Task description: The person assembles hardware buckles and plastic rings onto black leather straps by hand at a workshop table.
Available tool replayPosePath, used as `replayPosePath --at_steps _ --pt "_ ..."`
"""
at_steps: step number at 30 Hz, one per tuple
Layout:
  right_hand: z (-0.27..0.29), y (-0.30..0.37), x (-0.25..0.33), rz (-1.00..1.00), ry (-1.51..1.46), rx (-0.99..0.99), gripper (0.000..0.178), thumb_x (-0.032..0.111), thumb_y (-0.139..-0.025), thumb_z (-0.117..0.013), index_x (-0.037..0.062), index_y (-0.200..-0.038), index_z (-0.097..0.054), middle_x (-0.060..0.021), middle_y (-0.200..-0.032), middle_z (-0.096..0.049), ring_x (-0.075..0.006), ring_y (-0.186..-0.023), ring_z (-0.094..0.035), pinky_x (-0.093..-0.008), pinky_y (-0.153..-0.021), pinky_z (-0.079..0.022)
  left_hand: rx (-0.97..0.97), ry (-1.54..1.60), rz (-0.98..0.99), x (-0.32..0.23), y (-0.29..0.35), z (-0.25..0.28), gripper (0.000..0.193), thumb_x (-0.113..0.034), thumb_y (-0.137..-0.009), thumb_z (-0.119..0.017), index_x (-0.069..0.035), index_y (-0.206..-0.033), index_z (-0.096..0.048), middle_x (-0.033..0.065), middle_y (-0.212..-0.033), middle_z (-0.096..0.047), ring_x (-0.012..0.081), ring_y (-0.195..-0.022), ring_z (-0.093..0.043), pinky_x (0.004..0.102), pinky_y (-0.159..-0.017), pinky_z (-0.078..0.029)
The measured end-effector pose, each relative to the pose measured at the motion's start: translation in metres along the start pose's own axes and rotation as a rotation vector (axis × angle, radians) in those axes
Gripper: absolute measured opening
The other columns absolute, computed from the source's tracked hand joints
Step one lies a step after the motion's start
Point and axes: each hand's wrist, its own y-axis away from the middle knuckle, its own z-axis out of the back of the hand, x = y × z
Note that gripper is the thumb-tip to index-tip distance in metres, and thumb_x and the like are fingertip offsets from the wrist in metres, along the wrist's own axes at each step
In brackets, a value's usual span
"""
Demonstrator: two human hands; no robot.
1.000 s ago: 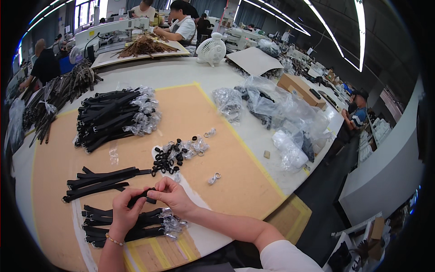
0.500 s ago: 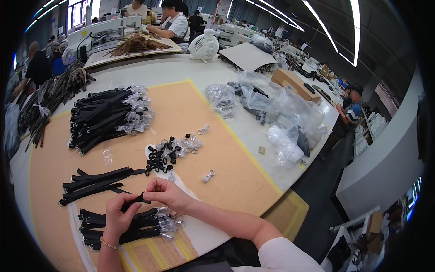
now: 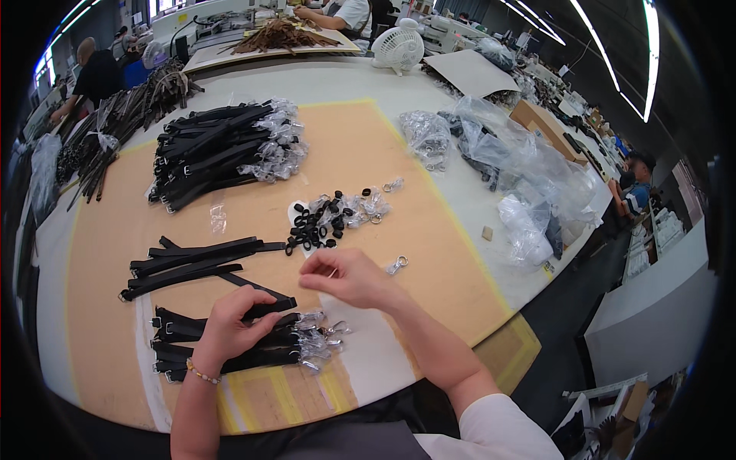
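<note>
My left hand (image 3: 234,326) is closed around a black strap (image 3: 277,306), whose end sticks out to the right past my fingers. My right hand (image 3: 346,280) hovers just right of that end, apart from it, fingers curved with a gap from the thumb and nothing visible in them. Beyond it lies a pile of small black loops (image 3: 310,228) mixed with plastic-wrapped metal rings. Under and beside my left hand are black buckled straps (image 3: 268,356) with wrapped metal fittings on their right ends. Several loose black straps (image 3: 195,264) lie farther left.
A large stack of black straps (image 3: 215,149) lies at the back of the tan work board (image 3: 337,134). Clear plastic bags (image 3: 529,184) and a cardboard box (image 3: 544,130) are on the right. One wrapped metal ring (image 3: 397,265) lies apart. A white fan (image 3: 399,47) stands behind; people work nearby.
My right hand has let go of the strap's end and moved off right, toward the loops. My left hand keeps hold of the strap. The whole view has shifted.
</note>
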Motion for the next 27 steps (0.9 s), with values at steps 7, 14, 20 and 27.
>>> replayPosePath --at_steps 7,14,20,27 --pt "0.104 0.033 -0.036 -0.402 0.583 -0.033 0.034 0.013 -0.075 -0.071 0.0094 -0.109 -0.068 -0.0077 -0.106 -0.068 -0.0232 -0.097 -0.065 -0.0386 -0.083 -0.054 -0.007 0.007 0.081 0.0 -0.001 0.014 0.02 -0.002 -0.078 -0.072 -0.001 -0.097 -0.064 0.007 -0.09 -0.061 0.0181 -0.077 -0.06 0.0279 -0.068 -0.05" --pt "0.05 0.004 -0.038 -0.177 0.553 0.01 0.017 0.014 -0.079 -0.071 0.0038 -0.092 -0.07 -0.0088 -0.083 -0.07 -0.0201 -0.077 -0.067 -0.0329 -0.073 -0.054 0.042 0.101 0.298 -0.013 -0.005 0.016 0.023 -0.003 -0.076 -0.077 -0.001 -0.098 -0.068 0.0051 -0.084 -0.066 0.0152 -0.071 -0.06 0.0263 -0.066 -0.049" --pt "0.005 -0.009 -0.033 0.04 0.443 0.17 0.016 0.012 -0.081 -0.071 0.0058 -0.094 -0.067 -0.0074 -0.086 -0.063 -0.021 -0.083 -0.064 -0.0343 -0.077 -0.052 -0.036 -0.01 0.116 0.001 0.006 0.014 0.022 -0.004 -0.081 -0.079 0.0 -0.099 -0.069 0.0061 -0.088 -0.068 0.0148 -0.073 -0.063 0.026 -0.062 -0.05" --pt "0.012 0.0 -0.035 -0.021 0.695 -0.103 0.023 0.018 -0.081 -0.071 0.0087 -0.101 -0.063 -0.0091 -0.096 -0.064 -0.0273 -0.096 -0.063 -0.0369 -0.086 -0.052 -0.094 -0.002 0.152 0.0 0.0 0.01 0.024 -0.004 -0.079 -0.079 0.0 -0.099 -0.068 0.0064 -0.085 -0.067 0.0152 -0.075 -0.063 0.0268 -0.069 -0.049"
